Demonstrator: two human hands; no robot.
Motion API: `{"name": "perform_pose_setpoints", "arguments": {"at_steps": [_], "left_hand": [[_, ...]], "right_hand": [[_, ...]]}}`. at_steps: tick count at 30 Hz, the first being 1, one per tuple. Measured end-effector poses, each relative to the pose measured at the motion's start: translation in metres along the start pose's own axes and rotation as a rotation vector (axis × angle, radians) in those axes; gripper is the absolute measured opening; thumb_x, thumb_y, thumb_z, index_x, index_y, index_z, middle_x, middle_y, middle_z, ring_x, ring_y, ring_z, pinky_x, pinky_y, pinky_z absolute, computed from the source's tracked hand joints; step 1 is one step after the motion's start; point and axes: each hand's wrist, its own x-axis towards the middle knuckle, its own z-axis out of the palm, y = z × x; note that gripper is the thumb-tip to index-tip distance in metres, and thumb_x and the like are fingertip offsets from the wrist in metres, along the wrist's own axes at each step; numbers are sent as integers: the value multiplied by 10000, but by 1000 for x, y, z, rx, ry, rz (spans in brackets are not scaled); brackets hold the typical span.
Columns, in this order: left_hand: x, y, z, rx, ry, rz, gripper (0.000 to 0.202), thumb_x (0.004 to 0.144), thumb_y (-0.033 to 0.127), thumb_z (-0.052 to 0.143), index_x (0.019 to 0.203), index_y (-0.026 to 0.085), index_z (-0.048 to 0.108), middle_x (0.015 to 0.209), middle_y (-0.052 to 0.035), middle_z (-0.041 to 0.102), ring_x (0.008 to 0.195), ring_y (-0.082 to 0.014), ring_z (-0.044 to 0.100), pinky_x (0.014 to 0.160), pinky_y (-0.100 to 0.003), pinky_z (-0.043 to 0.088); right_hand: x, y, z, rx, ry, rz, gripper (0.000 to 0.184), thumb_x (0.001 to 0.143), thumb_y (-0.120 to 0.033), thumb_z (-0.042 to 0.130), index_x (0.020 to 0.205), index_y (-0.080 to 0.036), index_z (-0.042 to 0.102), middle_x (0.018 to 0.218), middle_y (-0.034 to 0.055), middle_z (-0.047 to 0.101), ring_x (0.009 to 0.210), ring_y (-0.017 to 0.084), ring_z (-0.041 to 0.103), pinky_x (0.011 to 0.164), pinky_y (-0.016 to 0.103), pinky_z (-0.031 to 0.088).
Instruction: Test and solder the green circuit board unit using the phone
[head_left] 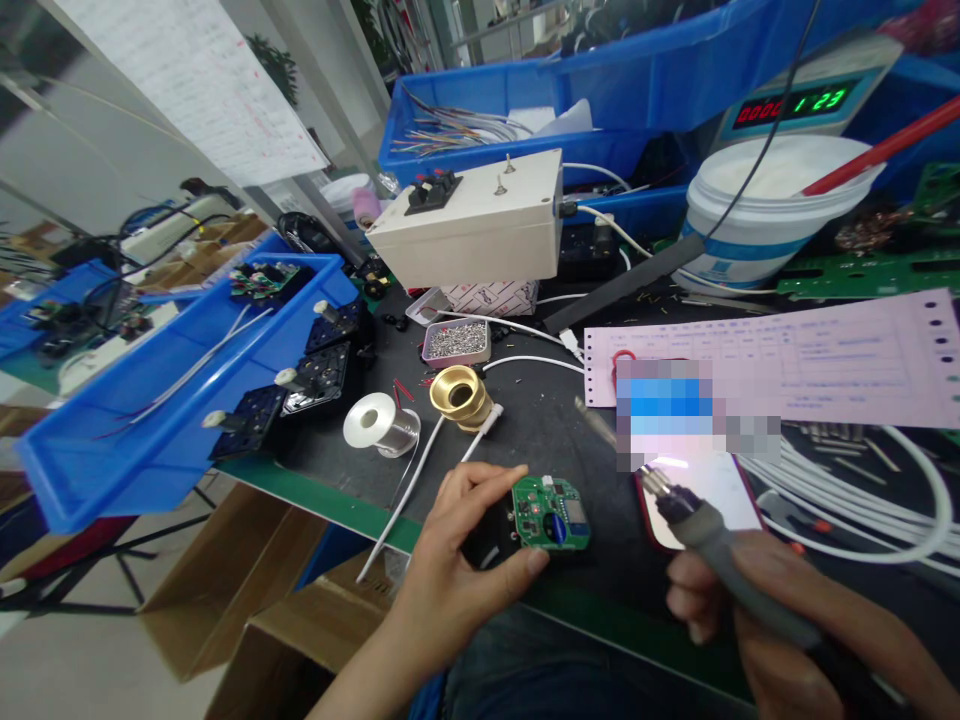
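Near the front edge of the bench, my left hand (457, 565) is closed around a small green circuit board (538, 518) seated on a black housing (486, 535). Fingers hold its upper edge and the thumb presses the lower one. At the right, my right hand (795, 600) grips a soldering iron (712, 545) by its grey handle. The iron points up and left, its tip apart from the board, over a phone (739, 490) with a lit screen. Blurred blocks hide part of the iron's shaft. A solder wire spool (369, 422) and a brass cup (459, 398) stand beyond my left hand.
A small tray of metal bits (456, 342) sits behind the brass cup. Farther back are a beige switch box (469, 235), blue bins (217, 370) and a white tub (776, 215). A pink paper sheet (840, 360) and coiled white cable (919, 470) lie at right.
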Motion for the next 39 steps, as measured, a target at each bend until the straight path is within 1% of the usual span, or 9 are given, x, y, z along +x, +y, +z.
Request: {"name": "perform_pose_setpoints", "arguments": {"at_steps": [3, 6, 9, 12, 15, 19, 24, 34, 39], "left_hand": [[-5, -3, 0, -53, -37, -5, 438, 826, 395, 693, 1234, 380, 535, 1102, -19, 476, 1028, -205, 476, 909, -325, 396], [-11, -6, -1, -109, -84, -19, 458, 824, 402, 693, 1250, 350, 532, 1109, -35, 466, 1017, -210, 477, 906, -329, 408], [-15, -7, -2, -145, -133, -2, 470, 832, 410, 683, 1266, 325, 524, 1110, -52, 461, 1049, -226, 461, 917, -339, 411], [-15, -6, -4, -159, -188, 24, 473, 836, 401, 684, 1273, 327, 519, 1127, -57, 464, 1072, -230, 459, 959, -360, 400], [-15, -4, -3, -193, -244, 35, 487, 838, 376, 688, 1287, 328, 506, 1164, -62, 457, 1086, -230, 475, 964, -362, 411], [-15, -2, -1, -220, -280, 47, 481, 857, 306, 670, 1301, 321, 488, 1203, -73, 444, 1132, -238, 475, 938, -348, 442], [-13, 2, -1, -144, -296, 101, 470, 846, 244, 677, 1278, 282, 496, 1207, -75, 450, 1160, -227, 454, 1026, -379, 385], [-9, 9, 2, -136, -329, 134, 486, 801, 312, 732, 1227, 227, 514, 1209, -90, 478, 1180, -240, 441, 1031, -385, 362], [-9, 3, 10, -278, -359, 116, 534, 786, 352, 745, 1251, 245, 504, 1218, -100, 463, 1200, -263, 431, 1051, -423, 349]], "right_hand": [[11, -4, 9, -148, -124, -92, 368, 862, -302, 570, 1223, -252, 519, 1054, 65, 671, 878, 189, 683, 724, 273, 597], [14, -2, 24, -208, -179, -132, 614, 748, -424, 693, 1281, -228, 458, 1183, 112, 615, 1031, 253, 641, 764, 318, 600], [11, 2, 33, -276, -220, -126, 675, 739, -396, 695, 1327, -248, 397, 1192, 107, 603, 1079, 268, 616, 822, 372, 593], [8, 2, 33, -318, -226, -127, 657, 751, -308, 679, 1331, -272, 372, 1191, 96, 585, 1073, 255, 615, 850, 381, 586], [5, -1, 31, -320, -215, -149, 636, 762, -262, 655, 1322, -249, 353, 1163, 100, 566, 1006, 228, 634, 830, 366, 589], [0, -5, 33, -318, -177, -182, 572, 787, -278, 618, 1290, -200, 357, 1164, 123, 536, 1041, 227, 600, 835, 365, 578], [-8, -4, 33, -286, -172, -201, 574, 794, -257, 624, 1299, -208, 356, 1181, 116, 522, 1078, 218, 565, 855, 349, 561], [-17, -2, 30, -278, -101, -195, 571, 782, -278, 650, 1282, -203, 384, 1159, 116, 540, 1095, 230, 555, 875, 367, 545], [-22, -2, 27, -251, -70, -183, 573, 796, -301, 639, 1298, -223, 375, 1180, 114, 524, 1105, 233, 551, 857, 378, 557]]}}
